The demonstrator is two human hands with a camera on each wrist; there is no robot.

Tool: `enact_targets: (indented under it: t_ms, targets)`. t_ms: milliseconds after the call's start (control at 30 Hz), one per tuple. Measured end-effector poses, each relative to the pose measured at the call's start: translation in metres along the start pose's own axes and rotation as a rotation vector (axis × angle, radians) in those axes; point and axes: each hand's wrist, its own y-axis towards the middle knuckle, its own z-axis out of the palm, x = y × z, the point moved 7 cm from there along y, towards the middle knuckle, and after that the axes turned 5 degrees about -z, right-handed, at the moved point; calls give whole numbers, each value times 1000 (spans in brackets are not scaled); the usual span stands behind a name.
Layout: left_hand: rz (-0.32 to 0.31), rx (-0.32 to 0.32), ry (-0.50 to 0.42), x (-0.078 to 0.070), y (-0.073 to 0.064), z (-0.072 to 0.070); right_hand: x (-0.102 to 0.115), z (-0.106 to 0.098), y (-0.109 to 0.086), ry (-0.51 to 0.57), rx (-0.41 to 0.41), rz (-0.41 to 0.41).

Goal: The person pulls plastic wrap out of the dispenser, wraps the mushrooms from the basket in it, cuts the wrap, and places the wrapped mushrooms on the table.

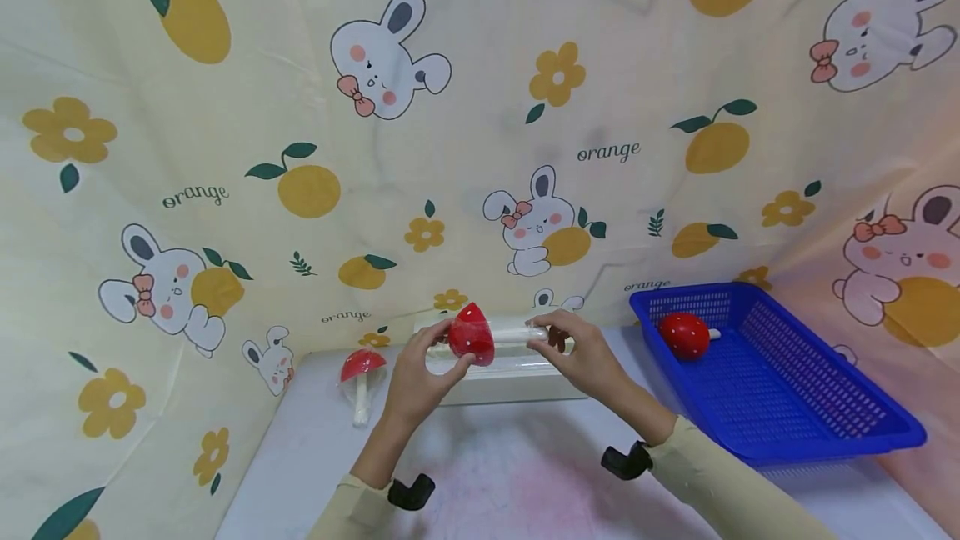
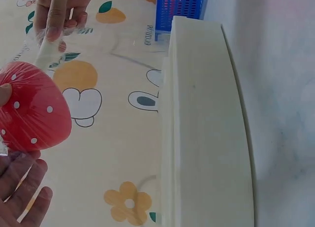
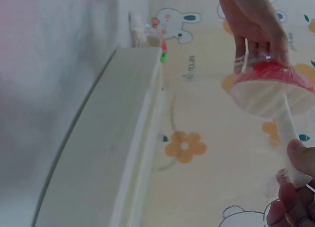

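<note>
Both hands hold up a toy mushroom (image 1: 472,335) covered in clear plastic film, lying sideways in the air. My left hand (image 1: 417,382) grips its red, white-dotted cap, with the thumb on the near side. At the other end my right hand (image 1: 581,354) pinches the tip of the white stem (image 3: 287,119). Loose film shows around the stem's end in the right wrist view. Behind and below the mushroom stands a long white box (image 2: 206,123) on the table; the hands partly cover it in the head view.
A second film-wrapped mushroom (image 1: 362,377) is on the white table (image 1: 517,473) at the left, cap toward the back. To the right stands a blue mesh basket (image 1: 795,390), with another red mushroom (image 1: 683,336) inside. A printed cloth (image 1: 450,148) hangs behind the table.
</note>
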Motion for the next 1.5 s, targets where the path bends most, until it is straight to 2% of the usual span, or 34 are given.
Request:
enact_targets:
  t_ms: [300,633,967,1500]
  targets:
    - [15,-20,-15,-9,4,-5,6,-8,8,-7,-33,-37]
    - [76,-71,15,-23,8,-12,14,-16,14,-6,-54,-65]
    - [87,-103,1,-32,9,-20,22,-23,19,-17,-75,-85]
    - [123,-113,13,-47,13,-27,31,-34,21,0,-118,-138]
